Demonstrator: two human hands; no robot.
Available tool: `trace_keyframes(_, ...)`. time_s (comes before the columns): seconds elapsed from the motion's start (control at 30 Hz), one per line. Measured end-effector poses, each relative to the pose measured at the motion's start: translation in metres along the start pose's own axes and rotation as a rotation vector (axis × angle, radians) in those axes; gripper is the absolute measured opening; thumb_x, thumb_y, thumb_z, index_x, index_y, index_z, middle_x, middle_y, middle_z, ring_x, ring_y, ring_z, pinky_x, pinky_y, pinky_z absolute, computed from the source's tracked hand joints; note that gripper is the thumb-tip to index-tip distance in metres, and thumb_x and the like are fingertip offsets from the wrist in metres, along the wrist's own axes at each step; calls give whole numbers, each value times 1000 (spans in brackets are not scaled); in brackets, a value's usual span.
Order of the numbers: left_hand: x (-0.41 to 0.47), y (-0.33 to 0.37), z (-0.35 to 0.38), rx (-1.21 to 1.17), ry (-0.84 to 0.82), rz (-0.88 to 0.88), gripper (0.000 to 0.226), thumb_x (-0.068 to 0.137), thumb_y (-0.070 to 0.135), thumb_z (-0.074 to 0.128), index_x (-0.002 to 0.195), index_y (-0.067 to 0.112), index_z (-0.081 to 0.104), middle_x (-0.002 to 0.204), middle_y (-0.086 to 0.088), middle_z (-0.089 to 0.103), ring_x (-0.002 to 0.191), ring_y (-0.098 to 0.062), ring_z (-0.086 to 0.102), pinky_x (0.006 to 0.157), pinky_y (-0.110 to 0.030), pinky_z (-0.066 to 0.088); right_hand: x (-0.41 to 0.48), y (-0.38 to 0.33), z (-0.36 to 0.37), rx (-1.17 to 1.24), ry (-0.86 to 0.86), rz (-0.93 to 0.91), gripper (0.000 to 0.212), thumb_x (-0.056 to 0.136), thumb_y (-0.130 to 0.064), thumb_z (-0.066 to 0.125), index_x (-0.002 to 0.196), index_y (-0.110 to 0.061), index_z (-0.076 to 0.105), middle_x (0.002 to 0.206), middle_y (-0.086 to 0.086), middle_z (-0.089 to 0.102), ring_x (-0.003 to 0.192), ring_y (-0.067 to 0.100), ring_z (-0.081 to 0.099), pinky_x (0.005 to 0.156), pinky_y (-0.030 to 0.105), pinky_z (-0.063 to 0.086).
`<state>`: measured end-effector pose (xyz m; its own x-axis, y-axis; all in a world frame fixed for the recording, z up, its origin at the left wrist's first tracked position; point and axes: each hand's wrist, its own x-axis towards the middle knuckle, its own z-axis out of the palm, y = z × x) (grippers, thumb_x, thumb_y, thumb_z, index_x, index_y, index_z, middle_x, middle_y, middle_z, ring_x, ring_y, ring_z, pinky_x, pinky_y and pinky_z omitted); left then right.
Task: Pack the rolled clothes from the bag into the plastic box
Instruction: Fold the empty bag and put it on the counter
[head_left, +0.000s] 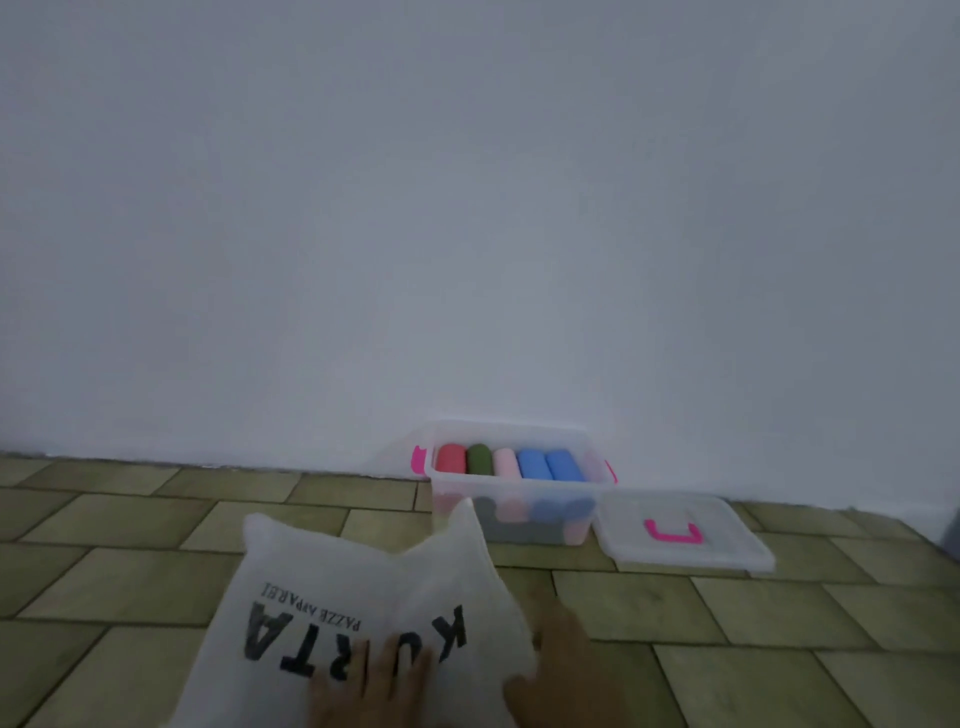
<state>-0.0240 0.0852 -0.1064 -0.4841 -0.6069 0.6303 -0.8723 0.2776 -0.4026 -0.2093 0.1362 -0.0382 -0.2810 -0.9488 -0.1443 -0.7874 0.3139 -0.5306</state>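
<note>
A clear plastic box (597, 475) with pink latches stands on the floor against the wall. Inside lie rolled clothes side by side: a red roll (451, 458), a green roll (479, 459), a pink roll (505, 463) and two blue rolls (548, 464), with more rolls dimly visible beneath. The white cloth bag (332, 582) printed "KURTA" lies flat on the floor in front. My left hand (371, 686) rests flat on the bag with fingers spread. My right hand (561, 670) lies at the bag's right edge, fingers extended.
The box's clear lid (727, 551) with a pink handle lies on the floor right of the box. A plain white wall (467, 208) rises behind. Olive-green tiled floor (130, 545) spreads left and right.
</note>
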Motion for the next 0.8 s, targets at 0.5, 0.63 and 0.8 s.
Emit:
trace_keyframes(0.5, -1, 4, -11, -548, -504, -229, 89, 59, 75, 48, 136, 32, 45, 149, -12, 38, 136, -36, 32, 106, -64, -1, 33, 48, 58, -374, 43, -35, 116, 45, -99, 1, 147, -45, 8, 160, -5, 2, 146, 20, 6, 113, 54, 14)
trace_keyframes(0.63, -6, -47, -3, -658, -469, -1048, 107, 63, 74, 59, 147, 22, 19, 154, -16, 17, 142, -33, 14, 106, -64, 17, 39, 49, 58, -353, -11, 38, 113, 50, -97, 10, 148, -42, -1, 159, -8, -9, 146, 17, -5, 115, 52, 6)
trace_keyframes(0.8, 10, -62, 10, -1377, -241, -1493, 106, 78, 33, 74, 151, 22, -1, 145, -15, 41, 127, -35, 43, 107, -49, 31, 39, 48, 59, -351, -3, 37, 113, 52, -97, 10, 148, -40, -2, 159, -9, -12, 146, 16, -9, 115, 51, 2)
